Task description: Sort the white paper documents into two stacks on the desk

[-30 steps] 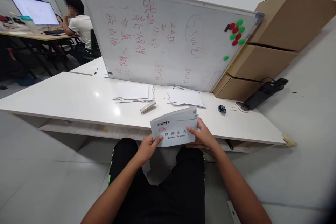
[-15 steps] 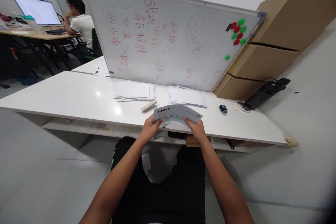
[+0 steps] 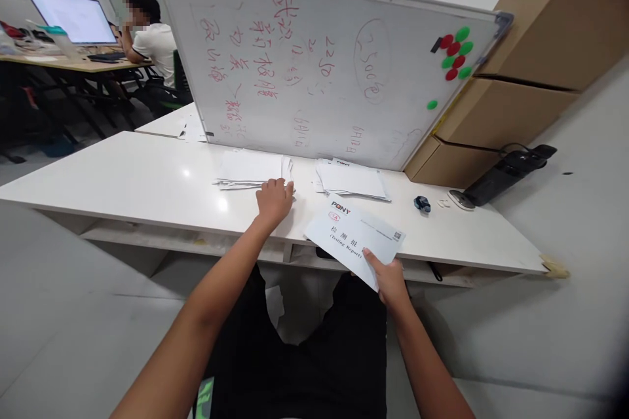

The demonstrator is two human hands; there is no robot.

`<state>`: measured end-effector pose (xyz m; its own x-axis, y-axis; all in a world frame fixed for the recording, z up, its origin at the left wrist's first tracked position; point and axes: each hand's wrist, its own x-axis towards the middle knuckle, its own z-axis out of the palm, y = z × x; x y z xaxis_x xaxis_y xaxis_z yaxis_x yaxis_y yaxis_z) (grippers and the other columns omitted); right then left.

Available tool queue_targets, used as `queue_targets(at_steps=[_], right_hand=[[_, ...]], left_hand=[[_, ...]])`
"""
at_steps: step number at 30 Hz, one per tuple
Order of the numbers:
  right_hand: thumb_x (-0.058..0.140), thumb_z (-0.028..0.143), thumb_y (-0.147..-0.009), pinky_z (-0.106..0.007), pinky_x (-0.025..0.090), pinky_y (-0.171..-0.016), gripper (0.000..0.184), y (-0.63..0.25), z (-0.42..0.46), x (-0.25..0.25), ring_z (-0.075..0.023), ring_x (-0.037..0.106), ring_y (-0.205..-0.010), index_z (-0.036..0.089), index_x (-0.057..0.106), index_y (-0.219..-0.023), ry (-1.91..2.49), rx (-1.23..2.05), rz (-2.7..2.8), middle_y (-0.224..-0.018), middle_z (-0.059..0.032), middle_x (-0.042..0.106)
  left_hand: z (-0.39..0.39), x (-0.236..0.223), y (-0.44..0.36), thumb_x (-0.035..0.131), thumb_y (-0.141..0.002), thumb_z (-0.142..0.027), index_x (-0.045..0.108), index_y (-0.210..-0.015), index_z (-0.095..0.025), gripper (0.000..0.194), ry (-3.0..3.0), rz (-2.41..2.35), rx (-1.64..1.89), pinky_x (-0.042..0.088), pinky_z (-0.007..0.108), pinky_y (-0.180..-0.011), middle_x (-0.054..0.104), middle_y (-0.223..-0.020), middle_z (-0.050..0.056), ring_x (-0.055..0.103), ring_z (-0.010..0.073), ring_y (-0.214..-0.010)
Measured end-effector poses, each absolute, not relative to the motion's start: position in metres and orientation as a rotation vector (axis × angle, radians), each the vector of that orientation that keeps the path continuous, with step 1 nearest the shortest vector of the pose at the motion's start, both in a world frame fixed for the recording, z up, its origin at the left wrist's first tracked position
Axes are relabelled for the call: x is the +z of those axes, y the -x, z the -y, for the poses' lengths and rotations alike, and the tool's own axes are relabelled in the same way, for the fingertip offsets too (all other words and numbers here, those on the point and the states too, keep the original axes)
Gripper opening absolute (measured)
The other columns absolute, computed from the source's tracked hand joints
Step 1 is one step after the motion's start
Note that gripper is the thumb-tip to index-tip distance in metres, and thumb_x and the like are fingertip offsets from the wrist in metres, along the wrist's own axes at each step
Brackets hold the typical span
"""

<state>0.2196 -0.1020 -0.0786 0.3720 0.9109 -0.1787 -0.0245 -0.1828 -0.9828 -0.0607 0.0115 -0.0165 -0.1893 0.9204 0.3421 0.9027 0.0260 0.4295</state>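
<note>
My right hand pinches a printed paper report at its lower right, thumb on top. The report lies flat and turned askew over the desk's front edge, showing "PONY", a red-ringed mark and "Testing Report". My left hand is on the desk with fingers curled down over the cream stapler, which it hides almost wholly. Just behind that hand is a loose stack of white papers. A second paper stack lies behind the report.
A whiteboard with red writing and magnets stands along the white desk's back. Cardboard boxes are piled at the right, near a black bottle and a small dark blue object. A person sits far left.
My left hand has let go of the report and moved onto the stapler. The report, bent between both hands before, is now flat, tilted and held by my right hand alone.
</note>
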Motion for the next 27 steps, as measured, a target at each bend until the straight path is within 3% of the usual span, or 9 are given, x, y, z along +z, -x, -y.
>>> queue_targets(at_steps=[4, 8, 14, 19, 23, 27], right_hand=[[0.082, 0.038, -0.059, -0.046, 0.057, -0.085, 0.049, -0.219, 0.113, -0.082, -0.0314, 0.067, -0.097, 0.016, 0.067, -0.100, 1.434, 1.212, 0.723, -0.107, -0.0114, 0.071], [0.083, 0.034, -0.058, -0.047, 0.056, -0.087, 0.047, -0.214, 0.115, -0.079, -0.0319, 0.067, -0.099, 0.016, 0.069, -0.100, 1.379, 1.311, 0.696, -0.108, -0.0107, 0.070], [0.083, 0.036, -0.058, -0.047, 0.056, -0.088, 0.046, -0.196, 0.104, -0.075, -0.0324, 0.067, -0.098, 0.015, 0.070, -0.096, 1.388, 1.360, 0.752, -0.104, -0.0109, 0.071], [0.081, 0.033, -0.061, -0.044, 0.054, -0.091, 0.044, -0.178, 0.093, -0.067, -0.0297, 0.066, -0.101, 0.017, 0.068, -0.099, 1.366, 1.385, 0.813, -0.107, -0.0095, 0.070], [0.076, 0.032, -0.065, -0.040, 0.056, -0.087, 0.037, -0.163, 0.087, -0.064, -0.0275, 0.068, -0.098, 0.017, 0.067, -0.097, 1.371, 1.399, 0.853, -0.107, -0.0097, 0.071], [0.075, 0.032, -0.066, -0.039, 0.056, -0.084, 0.042, -0.155, 0.087, -0.063, -0.0272, 0.068, -0.095, 0.016, 0.066, -0.103, 1.370, 1.418, 0.911, -0.108, -0.0112, 0.070]], left_hand=[[-0.028, -0.029, 0.077, 0.025, -0.097, -0.041, 0.060, -0.092, -0.015, 0.044, -2.166, -2.030, 0.574, 0.040, 0.037, -0.077, 0.063, -0.097, 0.015, 0.056, 0.0286, -0.094], [-0.020, -0.028, 0.087, 0.020, -0.097, -0.046, 0.057, -0.081, -0.018, 0.049, -2.309, -1.663, 0.554, 0.037, 0.031, -0.066, 0.060, -0.079, 0.008, 0.054, 0.0215, -0.074], [-0.012, -0.018, 0.085, 0.025, -0.094, -0.048, 0.050, -0.069, -0.020, 0.046, -2.279, -1.508, 0.526, 0.032, 0.029, -0.058, 0.056, -0.069, 0.004, 0.049, 0.0184, -0.062], [-0.027, -0.009, 0.083, 0.040, -0.088, -0.049, 0.056, -0.075, -0.019, 0.036, -2.212, -1.484, 0.614, 0.036, 0.028, -0.062, 0.063, -0.082, 0.004, 0.054, 0.0186, -0.073], [-0.046, -0.007, 0.068, 0.042, -0.087, -0.052, 0.061, -0.086, -0.019, 0.039, -2.281, -1.547, 0.626, 0.038, 0.029, -0.068, 0.065, -0.093, 0.005, 0.056, 0.0196, -0.081], [-0.053, -0.013, 0.058, 0.045, -0.084, -0.056, 0.063, -0.091, -0.021, 0.040, -2.293, -1.662, 0.472, 0.040, 0.029, -0.068, 0.065, -0.095, 0.004, 0.058, 0.0195, -0.081]])
